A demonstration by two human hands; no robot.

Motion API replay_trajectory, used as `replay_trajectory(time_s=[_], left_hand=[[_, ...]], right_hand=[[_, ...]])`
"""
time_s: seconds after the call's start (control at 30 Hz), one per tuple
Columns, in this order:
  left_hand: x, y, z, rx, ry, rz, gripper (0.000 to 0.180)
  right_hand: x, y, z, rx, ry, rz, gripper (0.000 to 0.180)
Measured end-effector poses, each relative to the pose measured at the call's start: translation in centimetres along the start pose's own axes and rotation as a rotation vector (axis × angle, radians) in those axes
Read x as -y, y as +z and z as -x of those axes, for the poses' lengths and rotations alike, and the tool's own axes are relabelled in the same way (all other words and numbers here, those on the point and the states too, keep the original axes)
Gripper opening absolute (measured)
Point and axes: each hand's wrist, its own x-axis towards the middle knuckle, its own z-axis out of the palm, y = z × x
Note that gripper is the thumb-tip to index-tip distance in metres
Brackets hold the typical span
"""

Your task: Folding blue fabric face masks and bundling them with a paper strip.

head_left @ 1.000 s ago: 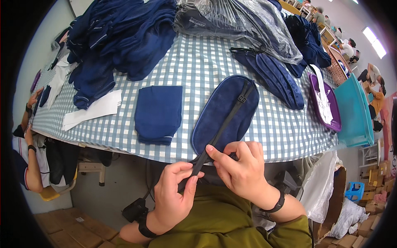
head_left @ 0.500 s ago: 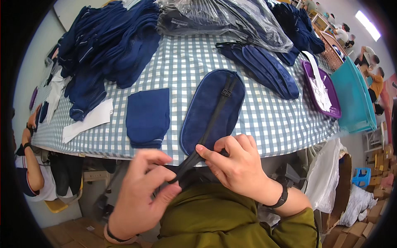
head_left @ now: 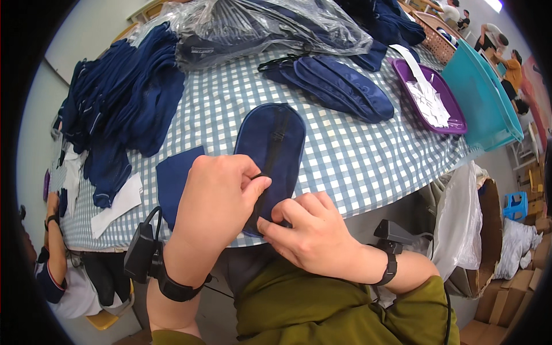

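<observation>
At the near edge of a blue-and-white checked table (head_left: 368, 155), my left hand (head_left: 221, 201) pinches the black zip strip (head_left: 270, 155) of a navy oval pouch (head_left: 270, 144), fingers closed on it near the pouch's lower end. My right hand (head_left: 313, 236) presses its fingertips (head_left: 270, 224) against the pouch's bottom rim, curled and closed on the fabric. The pouch lies flat, its lower end overhanging the table edge towards me. Just left of it lies a folded navy cloth (head_left: 172, 178). Finished pouches (head_left: 339, 86) are stacked beyond, beside a purple tray (head_left: 454, 123) and a teal bin (head_left: 483, 98). Navy fabric (head_left: 126, 103) is heaped at left.
</observation>
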Motion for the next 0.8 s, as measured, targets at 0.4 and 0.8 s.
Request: replay_trajectory(time_s=[0.4, 0.8], left_hand=[[0.3, 0.1, -1.2, 0.094, -0.128, 0.054, 0.019], [-0.7, 0.1, -1.3, 0.108, -0.26, 0.08, 0.02]], right_hand=[[0.0, 0.6, 0.4, -0.083, -0.01, 0.011, 0.029], [-0.3, 0.9, 0.1, -0.036, -0.07, 0.026, 0.034]])
